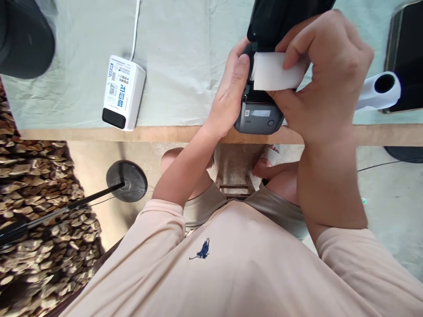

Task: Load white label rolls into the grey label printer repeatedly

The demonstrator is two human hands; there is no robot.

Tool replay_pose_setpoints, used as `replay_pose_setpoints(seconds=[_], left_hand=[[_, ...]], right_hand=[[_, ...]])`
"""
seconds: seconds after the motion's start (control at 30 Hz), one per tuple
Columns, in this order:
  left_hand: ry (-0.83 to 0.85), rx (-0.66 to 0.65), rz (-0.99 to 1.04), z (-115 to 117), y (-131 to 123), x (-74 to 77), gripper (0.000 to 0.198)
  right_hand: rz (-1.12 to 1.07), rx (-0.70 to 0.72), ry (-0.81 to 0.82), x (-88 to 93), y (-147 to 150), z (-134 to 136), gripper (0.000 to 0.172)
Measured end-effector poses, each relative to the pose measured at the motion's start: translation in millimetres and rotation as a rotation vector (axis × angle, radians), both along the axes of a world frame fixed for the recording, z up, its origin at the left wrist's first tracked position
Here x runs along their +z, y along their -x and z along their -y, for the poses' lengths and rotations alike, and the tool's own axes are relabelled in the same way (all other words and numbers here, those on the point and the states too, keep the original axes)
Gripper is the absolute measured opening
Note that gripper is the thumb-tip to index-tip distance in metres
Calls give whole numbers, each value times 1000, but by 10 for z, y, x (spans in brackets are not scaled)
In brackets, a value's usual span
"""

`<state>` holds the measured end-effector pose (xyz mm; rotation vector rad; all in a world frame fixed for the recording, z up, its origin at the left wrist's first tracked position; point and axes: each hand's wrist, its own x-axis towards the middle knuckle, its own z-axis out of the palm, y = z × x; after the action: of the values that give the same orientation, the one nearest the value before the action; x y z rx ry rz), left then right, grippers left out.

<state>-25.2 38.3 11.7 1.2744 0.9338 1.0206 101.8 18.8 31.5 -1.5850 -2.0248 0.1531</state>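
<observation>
A dark grey label printer (259, 123) sits at the table's front edge with its black lid (280, 20) raised. My left hand (231, 92) is wrapped around the printer's left side, its thumb pressing on the rim of the open bay. Between the fingers and thumb of my right hand (330, 75) is a white paper roll (272, 72), held over the bay and partly inside it. My right palm and fingers hide the roll's right end. Right of that hand lies another white paper roll (378, 90) with a dark core opening.
A white power adapter box (124, 92) with printed labels and a cable stands on the left of the table (178, 57). A phone-like black device (406, 57) lies far right, a dark rounded object (24, 37) far left. Below are a round stand base (126, 180) and stacked firewood (42, 185).
</observation>
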Motion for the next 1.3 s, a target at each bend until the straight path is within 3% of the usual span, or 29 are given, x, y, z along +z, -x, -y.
replay_pose_setpoints(seconds=[0.2, 0.43, 0.73, 1.0, 1.3], left_hand=[[-56, -10, -15, -5, 3, -20, 25], [-91, 10, -137, -11, -3, -37, 32], [-84, 14, -73, -34, 13, -57, 29], [-120, 38, -171, -37, -6, -80, 32], [-99, -7, -114, -31, 0, -80, 29]], right_hand=[[38, -20, 85, -30, 2, -18, 28], [104, -62, 172, 101, -19, 81, 32], [-74, -42, 155, 185, -32, 69, 25], [62, -1, 165, 165, -64, 60, 24], [139, -84, 240, 164, -76, 73, 24]])
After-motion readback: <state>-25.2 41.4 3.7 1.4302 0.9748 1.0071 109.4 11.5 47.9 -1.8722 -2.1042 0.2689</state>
